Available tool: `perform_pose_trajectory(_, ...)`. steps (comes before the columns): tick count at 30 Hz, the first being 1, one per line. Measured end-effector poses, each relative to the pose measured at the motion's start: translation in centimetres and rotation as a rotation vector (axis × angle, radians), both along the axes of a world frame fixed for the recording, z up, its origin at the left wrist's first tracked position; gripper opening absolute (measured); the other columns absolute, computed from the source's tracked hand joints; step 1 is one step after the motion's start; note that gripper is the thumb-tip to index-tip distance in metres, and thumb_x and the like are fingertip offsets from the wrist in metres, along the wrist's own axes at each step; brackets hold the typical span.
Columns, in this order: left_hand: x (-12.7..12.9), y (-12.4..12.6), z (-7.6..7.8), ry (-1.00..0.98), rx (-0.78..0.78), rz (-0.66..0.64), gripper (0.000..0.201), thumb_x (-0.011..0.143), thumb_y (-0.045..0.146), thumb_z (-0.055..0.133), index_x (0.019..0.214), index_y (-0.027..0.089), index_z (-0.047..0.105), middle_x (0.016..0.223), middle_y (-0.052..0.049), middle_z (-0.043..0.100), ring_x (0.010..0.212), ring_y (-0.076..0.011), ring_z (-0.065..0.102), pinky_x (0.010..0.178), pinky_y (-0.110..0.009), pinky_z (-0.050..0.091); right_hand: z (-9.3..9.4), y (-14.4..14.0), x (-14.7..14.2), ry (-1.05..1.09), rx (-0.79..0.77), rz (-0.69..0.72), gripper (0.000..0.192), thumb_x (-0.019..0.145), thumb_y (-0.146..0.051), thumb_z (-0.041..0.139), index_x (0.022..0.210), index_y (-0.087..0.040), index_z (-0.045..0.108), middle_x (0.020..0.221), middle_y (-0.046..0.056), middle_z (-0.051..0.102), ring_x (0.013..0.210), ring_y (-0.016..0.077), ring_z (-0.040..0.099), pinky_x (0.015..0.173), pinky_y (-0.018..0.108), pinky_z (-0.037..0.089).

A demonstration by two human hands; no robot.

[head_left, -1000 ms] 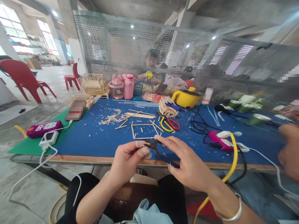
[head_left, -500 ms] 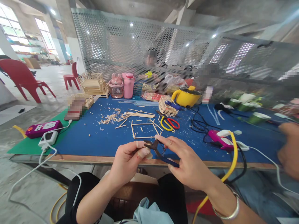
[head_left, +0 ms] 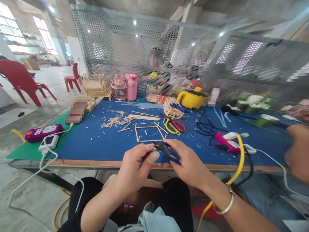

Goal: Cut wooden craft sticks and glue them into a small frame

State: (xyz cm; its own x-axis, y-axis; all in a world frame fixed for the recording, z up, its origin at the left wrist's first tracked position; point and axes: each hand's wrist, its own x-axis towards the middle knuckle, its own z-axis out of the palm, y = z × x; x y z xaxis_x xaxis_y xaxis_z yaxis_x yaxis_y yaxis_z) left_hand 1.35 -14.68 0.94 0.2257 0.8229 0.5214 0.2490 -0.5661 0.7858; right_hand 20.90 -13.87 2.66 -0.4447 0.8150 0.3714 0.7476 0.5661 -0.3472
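My right hand is closed round the dark blue handles of a pair of cutting pliers. Their dark jaws point left and meet the fingertips of my left hand, which is pinched shut. Whatever lies between those fingertips is mostly hidden; only a pale bit shows by the jaws. Just beyond both hands, thin wooden sticks lie on the blue mat in a rough four-sided outline. Behind that are more loose sticks and a heap of wood scraps.
Scissors with yellow and red handles lie beside a small wooden stick basket. A yellow pot and pink bottle stand at the back. Cables and a pink power strip lie right, near another person's blurred hand.
Both hands and the pliers have moved slightly up and the pliers' handles look closer together. The pale bit at my left fingertips shows less. The view has shifted a little.
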Motion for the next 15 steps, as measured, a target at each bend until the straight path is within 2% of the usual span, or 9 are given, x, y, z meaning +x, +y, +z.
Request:
perform_pose_trajectory(7,-0.1,0.5,-0.3,0.128,0.12,0.066,0.026,0.089,0.021,0.045,0.065,0.018,0.054,0.064,-0.002,0.055,0.061,-0.0118,0.049,0.058,-0.021,0.036,-0.6,0.0,0.2,0.022,0.017,0.007,0.05,0.061,-0.007,0.047,0.109,-0.019,0.052,0.098,0.009,0.063,0.087,0.0239,0.058,0.076,0.036,0.046)
perform_pose_trajectory(11,-0.1,0.7,-0.4,0.159,0.107,0.047,0.028,0.089,0.021,0.043,0.063,0.018,0.052,0.064,-0.002,0.055,0.062,-0.0122,0.05,0.059,-0.022,0.036,-0.1,-0.2,0.2,-0.025,-0.085,0.012,0.04,0.063,-0.008,0.046,0.1,-0.02,0.055,0.086,0.005,0.064,0.073,0.0193,0.057,0.065,0.029,0.043)
perform_pose_trajectory(15,0.0,0.7,-0.4,0.162,0.046,0.009,0.031,0.091,0.024,0.043,0.061,0.018,0.048,0.062,0.0,0.054,0.06,-0.0106,0.047,0.057,-0.02,0.034,1.1,-0.6,0.1,-0.044,-0.237,0.038,0.03,0.065,-0.004,0.043,0.086,-0.02,0.057,0.073,0.0,0.061,0.065,0.0153,0.052,0.061,0.025,0.038)
